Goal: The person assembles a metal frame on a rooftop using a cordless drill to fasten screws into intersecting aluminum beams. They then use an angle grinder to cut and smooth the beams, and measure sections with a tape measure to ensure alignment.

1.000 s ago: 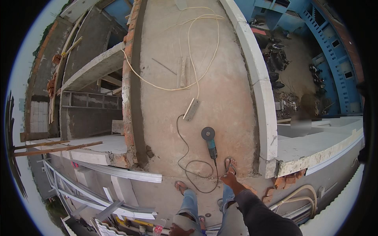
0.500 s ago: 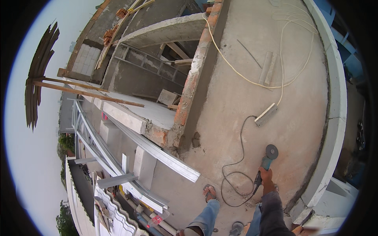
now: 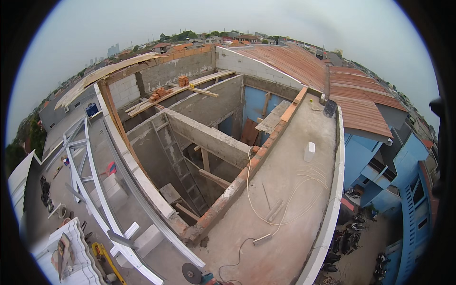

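A grinder [image 3: 192,274] pokes in at the near edge, partly cut off. To its right, a dark cord [image 3: 239,256] goes to a small power strip [image 3: 262,239] on the floor [image 3: 285,259]. A black bucket [image 3: 329,108] is at the far end. On the left is a silver frame [image 3: 96,183]. A ladder [image 3: 180,164] leans in the pit between. Blue houses [image 3: 361,154] are at right.

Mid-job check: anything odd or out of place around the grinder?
The pale cable lies in loose loops on the floor beyond the angle grinder, untidy and a possible trip hazard. The top of the low brick wall looks ragged, exposed brick showing, though that may just be unfinished work.
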